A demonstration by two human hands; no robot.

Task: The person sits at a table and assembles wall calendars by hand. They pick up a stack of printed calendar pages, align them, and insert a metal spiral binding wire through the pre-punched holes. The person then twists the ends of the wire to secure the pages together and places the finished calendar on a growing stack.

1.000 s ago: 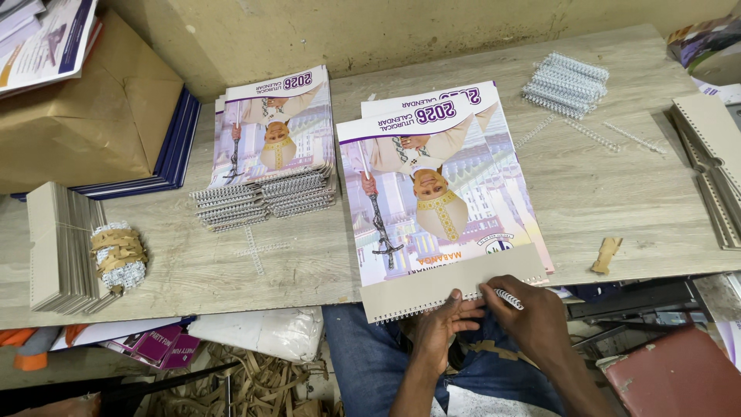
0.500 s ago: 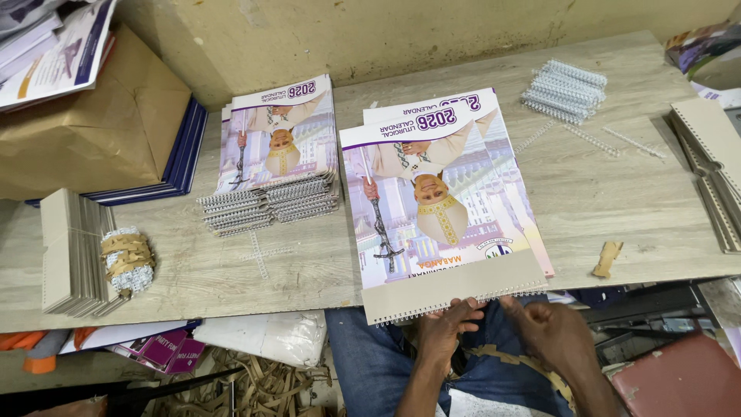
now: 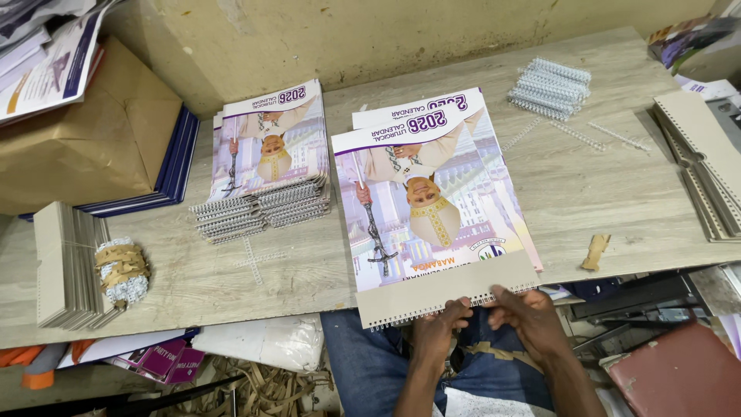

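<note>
A printed wall calendar (image 3: 432, 208) with a grey card strip along its near edge lies upside down on the wooden table (image 3: 587, 185) and overhangs the front edge. My left hand (image 3: 438, 330) and my right hand (image 3: 531, 320) meet at that near edge, fingers pinching the white wire binding (image 3: 432, 307) threaded through the card. A second calendar sheet (image 3: 432, 102) lies under it, shifted towards the wall.
A stack of bound calendars (image 3: 266, 166) lies to the left. Loose white wire combs (image 3: 549, 86) are piled at the back right. Grey card stacks stand at far left (image 3: 65, 266) and far right (image 3: 698, 162). A brown paper parcel (image 3: 85, 139) sits at the back left.
My right hand has slid left along the binding edge and now sits close to my left hand. The view has shifted slightly; the calendar stays in place.
</note>
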